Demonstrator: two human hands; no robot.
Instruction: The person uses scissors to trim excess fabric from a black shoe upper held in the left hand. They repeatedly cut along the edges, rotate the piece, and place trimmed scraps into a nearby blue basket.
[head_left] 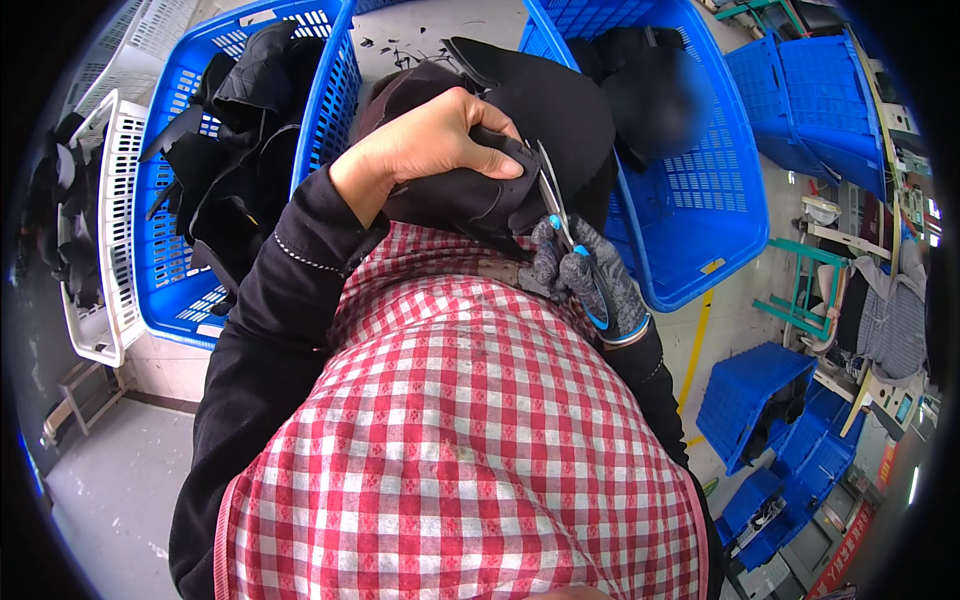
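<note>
My bare left hand (455,145) pinches the edge of a black fabric piece (450,205) between thumb and fingers, over my lap. In a grey knitted glove, my right hand (595,275) is closed round the blue-edged handles of a pair of scissors (551,195). The scissor blades point up and away, right beside the edge of the black piece near my left thumb. Whether they touch the fabric I cannot tell. Behind the held piece spreads a larger flat black piece (550,100). A red and white checked apron (470,420) covers my front.
On the left a blue basket (310,120) holds black pieces, with a white basket (122,230) beyond it. Another blue basket (690,240) with black pieces stands close on the right. Farther right are several blue crates (750,400) and a green metal frame (800,290). Black scraps lie on the floor ahead.
</note>
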